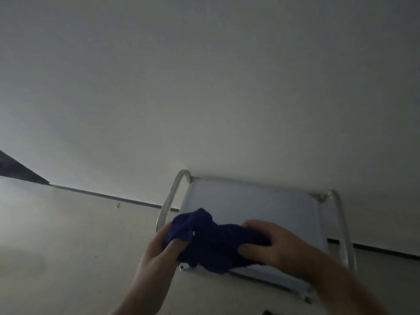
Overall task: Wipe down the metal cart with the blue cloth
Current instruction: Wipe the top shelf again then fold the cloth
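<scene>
The metal cart (256, 201) stands against the wall at the lower right, its flat grey top shelf framed by tube handles on the left and right. A dark blue cloth (216, 244), bunched up, rests over the shelf's near left part. My left hand (159, 248) grips the cloth's left end, fingers curled into the fabric. My right hand (272, 246) clasps its right end, thumb underneath and fingers on top. The cloth and my hands hide the near left corner of the shelf.
A plain pale wall (204, 87) fills the upper view, close behind the cart. A dark baseboard (109, 196) runs along the pale floor (56, 246). A small yellow-green speck (117, 205) lies on the floor by the baseboard. The room is dim.
</scene>
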{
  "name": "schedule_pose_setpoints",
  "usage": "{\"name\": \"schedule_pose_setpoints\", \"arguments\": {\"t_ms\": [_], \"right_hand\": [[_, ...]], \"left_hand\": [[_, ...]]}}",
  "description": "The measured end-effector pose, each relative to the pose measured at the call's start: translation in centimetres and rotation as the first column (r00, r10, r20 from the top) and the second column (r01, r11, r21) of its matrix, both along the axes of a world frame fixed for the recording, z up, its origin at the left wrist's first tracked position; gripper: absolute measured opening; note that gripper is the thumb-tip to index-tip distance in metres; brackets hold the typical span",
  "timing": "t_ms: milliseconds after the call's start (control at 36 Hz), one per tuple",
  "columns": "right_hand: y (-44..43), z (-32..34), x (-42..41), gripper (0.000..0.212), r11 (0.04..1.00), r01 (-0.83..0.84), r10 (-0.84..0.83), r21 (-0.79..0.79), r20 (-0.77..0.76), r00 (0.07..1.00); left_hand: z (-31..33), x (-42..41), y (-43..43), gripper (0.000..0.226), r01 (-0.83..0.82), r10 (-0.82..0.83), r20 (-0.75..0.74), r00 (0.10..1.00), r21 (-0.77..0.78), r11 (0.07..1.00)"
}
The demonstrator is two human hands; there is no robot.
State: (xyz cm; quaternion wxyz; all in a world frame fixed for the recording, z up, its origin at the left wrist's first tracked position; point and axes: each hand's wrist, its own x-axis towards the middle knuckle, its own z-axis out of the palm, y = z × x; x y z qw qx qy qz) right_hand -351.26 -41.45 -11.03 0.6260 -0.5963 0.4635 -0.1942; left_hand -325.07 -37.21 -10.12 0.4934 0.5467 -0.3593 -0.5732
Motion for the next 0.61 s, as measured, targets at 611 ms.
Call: {"name": "schedule_pose_setpoints", "arguments": {"t_ms": [611], "right_hand": [[21.8, 1.7, 21.3, 0.050, 0.988, -0.020, 0.017, -0.153, -0.019, 1.000]], "left_hand": [[3.6, 13.2, 16.9, 0.036, 0.200, -0.194, 0.236, 0.952, -0.001, 0.980]]}}
